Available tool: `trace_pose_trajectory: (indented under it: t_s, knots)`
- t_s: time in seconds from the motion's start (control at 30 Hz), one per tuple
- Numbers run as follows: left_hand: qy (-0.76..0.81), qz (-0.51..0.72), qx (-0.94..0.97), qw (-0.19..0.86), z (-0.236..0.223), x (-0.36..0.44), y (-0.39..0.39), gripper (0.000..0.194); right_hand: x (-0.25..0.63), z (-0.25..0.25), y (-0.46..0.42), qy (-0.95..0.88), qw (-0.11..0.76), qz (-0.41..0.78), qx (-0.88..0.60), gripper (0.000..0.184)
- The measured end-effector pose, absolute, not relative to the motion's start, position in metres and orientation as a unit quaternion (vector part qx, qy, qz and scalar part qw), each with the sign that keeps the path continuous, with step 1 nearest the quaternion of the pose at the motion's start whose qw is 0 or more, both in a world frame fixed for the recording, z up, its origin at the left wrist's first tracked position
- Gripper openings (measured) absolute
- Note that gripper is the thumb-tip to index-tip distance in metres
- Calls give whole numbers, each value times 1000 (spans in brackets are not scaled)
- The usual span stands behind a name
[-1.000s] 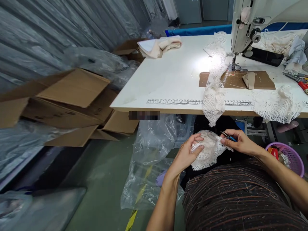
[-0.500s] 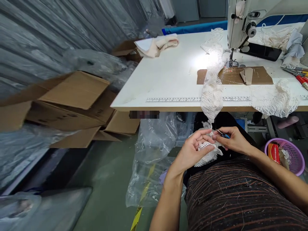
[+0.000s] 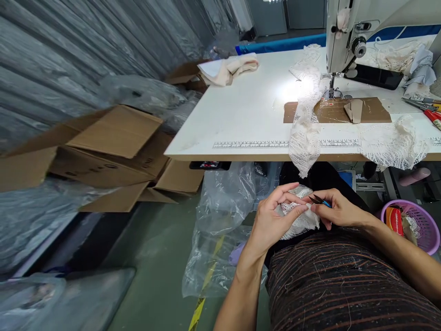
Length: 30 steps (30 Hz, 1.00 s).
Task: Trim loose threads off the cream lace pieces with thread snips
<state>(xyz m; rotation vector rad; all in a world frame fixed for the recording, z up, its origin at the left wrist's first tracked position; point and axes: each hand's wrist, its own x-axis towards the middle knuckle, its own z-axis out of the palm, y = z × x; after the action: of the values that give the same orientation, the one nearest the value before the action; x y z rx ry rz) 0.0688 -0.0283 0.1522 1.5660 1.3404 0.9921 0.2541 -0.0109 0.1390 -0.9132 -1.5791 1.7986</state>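
Observation:
Over my lap, my left hand (image 3: 277,211) pinches a bunched piece of white lace (image 3: 301,221) between thumb and fingers. My right hand (image 3: 332,209) meets it at the lace edge and has small blue-handled thread snips (image 3: 320,201) tucked in its grip, the dark blades pointing left. Its thumb and forefinger also touch the lace. A separate lace strip (image 3: 303,142) hangs over the table's front edge just above my hands, its lower tip apart from the piece I hold. More lace (image 3: 394,142) lies to the right on the edge.
A sewing machine (image 3: 332,59) stands on the white table (image 3: 241,115), with brown cardboard (image 3: 327,112) under its needle area. A black phone (image 3: 375,76) and red-handled scissors (image 3: 432,117) lie right. Below is a purple basket (image 3: 427,230); open cardboard boxes (image 3: 113,131) sit left.
The lace in my hands has come apart from the strip hanging off the table; a gap now shows between them. My hands have shifted slightly down and right.

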Motion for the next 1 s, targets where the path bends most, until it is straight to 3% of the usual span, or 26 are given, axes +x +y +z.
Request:
trace_pose_trajectory:
  t_s: [0.13,0.27,0.53,0.73,1.0]
  knots:
    - [493,421,658,383,144,64,-22,50,259,149,-12,-600,262,687,-316,27]
    - [387,359,689,496,137,56,-16,53,264,154,-10,-642,260,655,-303,24]
    - [396,392,649,517,128,52,-14,42,269,152,-8,-720,307,524,-337,18]
    - [395,428,634,509,123,49,-12,26,269,148,-4,-723,304,523,-334,5]
    - [397,459,589,534,124,52,-10,25,269,144,-4,-685,297,551,-373,16]
